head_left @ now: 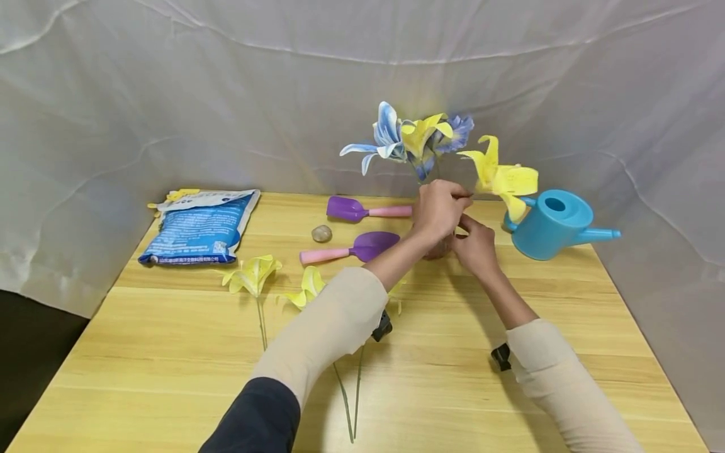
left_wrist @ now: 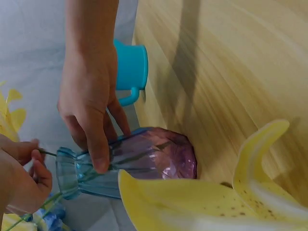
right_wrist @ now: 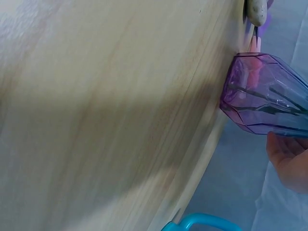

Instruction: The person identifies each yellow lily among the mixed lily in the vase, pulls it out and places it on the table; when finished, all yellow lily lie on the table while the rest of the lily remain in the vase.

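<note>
Left hand [head_left: 438,211] pinches flower [head_left: 503,179] by stem [left_wrist: 47,152] at mouth of vase [left_wrist: 139,153]; right hand [head_left: 476,247] grips vase, near table's [head_left: 430,390] far edge. Vase probably slick, breakable: clasp body. Flower likely light, bendy.

- Head: highest and farthest back, facing forward and down over the table [head_left: 430,390].
- Left wrist: close, turned sideways, facing the vase [left_wrist: 137,159].
- Right wrist: close, low, turned sideways, vase at right edge.
- Wrist views share vase, table, can [left_wrist: 132,67].
</note>
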`<state>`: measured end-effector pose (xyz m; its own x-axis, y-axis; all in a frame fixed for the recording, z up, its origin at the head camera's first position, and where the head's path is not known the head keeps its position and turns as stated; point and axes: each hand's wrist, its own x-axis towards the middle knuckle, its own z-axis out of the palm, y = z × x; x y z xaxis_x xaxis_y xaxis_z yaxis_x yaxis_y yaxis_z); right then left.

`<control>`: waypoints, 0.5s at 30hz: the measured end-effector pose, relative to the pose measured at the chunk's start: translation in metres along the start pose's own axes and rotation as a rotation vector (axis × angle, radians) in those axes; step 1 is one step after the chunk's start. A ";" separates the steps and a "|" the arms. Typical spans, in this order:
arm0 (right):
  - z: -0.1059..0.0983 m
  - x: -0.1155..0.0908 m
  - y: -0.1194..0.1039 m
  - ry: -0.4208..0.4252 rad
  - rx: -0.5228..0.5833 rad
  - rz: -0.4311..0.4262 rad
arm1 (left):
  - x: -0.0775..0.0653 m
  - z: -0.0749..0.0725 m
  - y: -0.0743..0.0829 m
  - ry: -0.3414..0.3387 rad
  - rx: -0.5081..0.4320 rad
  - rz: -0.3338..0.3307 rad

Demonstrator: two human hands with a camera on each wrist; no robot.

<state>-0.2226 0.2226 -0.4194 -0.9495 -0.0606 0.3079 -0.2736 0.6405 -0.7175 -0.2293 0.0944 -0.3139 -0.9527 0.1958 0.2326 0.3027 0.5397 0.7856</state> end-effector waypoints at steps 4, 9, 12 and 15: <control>-0.006 -0.003 -0.020 0.024 -0.036 -0.007 | 0.000 -0.001 0.007 0.043 -0.076 0.150; -0.005 -0.003 -0.022 0.070 -0.083 -0.102 | -0.002 -0.007 0.024 0.163 -0.101 0.393; -0.003 -0.002 -0.020 0.116 -0.143 -0.164 | -0.007 -0.017 0.040 0.237 -0.145 0.512; -0.001 -0.002 -0.017 0.164 -0.201 -0.223 | -0.018 -0.031 0.055 0.281 -0.198 0.639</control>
<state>-0.2156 0.2127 -0.4072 -0.8279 -0.1021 0.5516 -0.4202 0.7642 -0.4893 -0.1969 0.0950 -0.2572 -0.5710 0.1914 0.7984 0.8171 0.2266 0.5301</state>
